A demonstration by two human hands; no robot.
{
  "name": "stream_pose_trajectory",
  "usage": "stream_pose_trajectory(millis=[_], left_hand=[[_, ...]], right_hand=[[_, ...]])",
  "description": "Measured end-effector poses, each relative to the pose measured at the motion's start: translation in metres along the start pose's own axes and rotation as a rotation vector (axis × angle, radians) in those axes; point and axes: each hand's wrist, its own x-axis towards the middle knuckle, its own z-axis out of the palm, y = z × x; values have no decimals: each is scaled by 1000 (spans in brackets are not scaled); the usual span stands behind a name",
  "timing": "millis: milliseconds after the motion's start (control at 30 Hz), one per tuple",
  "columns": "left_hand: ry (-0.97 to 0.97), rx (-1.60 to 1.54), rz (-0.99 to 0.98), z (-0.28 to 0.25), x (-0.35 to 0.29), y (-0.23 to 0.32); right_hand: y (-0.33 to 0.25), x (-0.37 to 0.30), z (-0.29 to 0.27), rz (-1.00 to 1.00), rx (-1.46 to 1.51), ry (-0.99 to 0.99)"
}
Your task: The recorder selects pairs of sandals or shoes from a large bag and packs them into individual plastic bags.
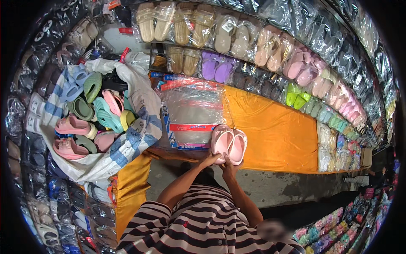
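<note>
A pair of light pink clogs [238, 148] is held side by side at the front edge of the table, soles down and openings facing up. My left hand [211, 159] grips the heel end of the left clog. At the heels, between the two shoes and under the right one, my right hand [229, 167] is closed on the pair. Just beyond and left of the clogs lies a stack of clear plastic bags [192, 112] with red and blue printed bands. The clogs overlap its near right corner. Some of my fingertips are hidden behind the shoes.
An orange cloth [275, 135] covers the table. At the left, a white and blue woven sack [144, 142] holds several loose clogs and sandals. Bagged slippers [218, 67] line the racks behind, left and right. Grey floor [270, 186] shows in front of the table.
</note>
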Motion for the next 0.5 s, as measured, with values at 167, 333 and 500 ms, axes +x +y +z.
stream_pose_trajectory(millis=[167, 333, 500], left_hand=[[113, 7, 90, 0, -3, 2], [-22, 193, 91, -17, -4, 20], [-31, 314, 105, -21, -6, 25]], right_hand=[[8, 2, 8, -6, 56, 53], [15, 6, 12, 19, 52, 77], [16, 7, 17, 29, 46, 103]])
